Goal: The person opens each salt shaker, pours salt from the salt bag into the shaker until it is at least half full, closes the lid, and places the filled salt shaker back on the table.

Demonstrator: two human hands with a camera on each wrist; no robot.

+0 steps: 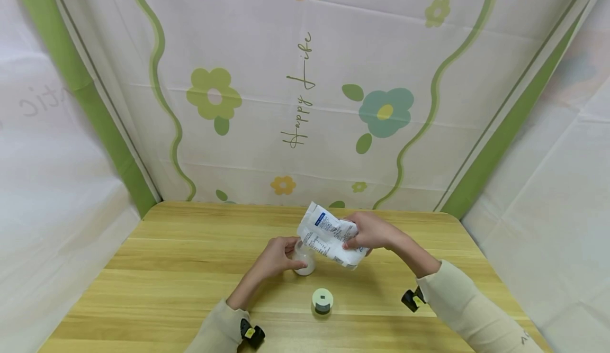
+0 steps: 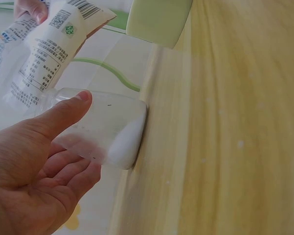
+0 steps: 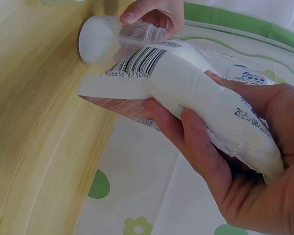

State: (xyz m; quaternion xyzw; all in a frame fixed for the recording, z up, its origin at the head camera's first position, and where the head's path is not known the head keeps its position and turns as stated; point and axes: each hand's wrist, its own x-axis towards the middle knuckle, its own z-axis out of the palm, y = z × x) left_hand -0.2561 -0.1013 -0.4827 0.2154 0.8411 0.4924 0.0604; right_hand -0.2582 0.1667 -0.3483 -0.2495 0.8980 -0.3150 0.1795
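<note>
My left hand [image 1: 275, 259] holds a clear jar [image 1: 306, 263] by its side, the thumb across the front and the fingers behind. White grains lie in the bottom of the jar [image 2: 105, 110], which stands on the table. In my right hand [image 1: 375, 231] is a white printed salt bag [image 1: 329, 235], gripped around its middle and tilted down toward the jar's mouth. The word "SALT" shows on the bag [image 3: 186, 73] in the right wrist view. Whether grains are pouring cannot be seen. A pale green lid [image 1: 323, 296] sits nearer than the jar.
The wooden table [image 1: 190, 268] reaches back to a white flowered curtain [image 1: 267, 130], with more white cloth at both sides. A few white specks [image 2: 240, 144] dot the tabletop. Black devices are strapped at both wrists.
</note>
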